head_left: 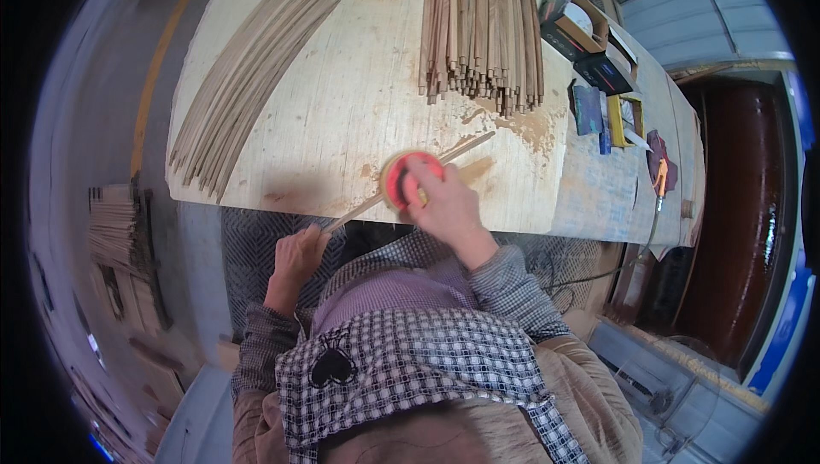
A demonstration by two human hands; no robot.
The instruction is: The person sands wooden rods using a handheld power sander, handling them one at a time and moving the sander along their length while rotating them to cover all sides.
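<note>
My left hand (299,257) is closed around the near end of a thin wooden stick (359,210), just off the table's front edge. The stick slants up and to the right across the pale wooden tabletop (359,114). On its middle part sits a round red sanding pad (398,177) with a yellowish rim, gripped from above by my right hand (451,209). Motion blurs the pad and the right fingers a little. The piece of stick under the pad is hidden; its far end shows past the pad.
Bundles of wooden sticks lie at the left (256,79) and back right (483,28). Sawdust (530,132) is scattered nearby. Further right are open dark boxes (608,71), a yellow box (622,118) and an orange air blow gun (661,173) with a hose. More sticks (115,225) stand left of the table.
</note>
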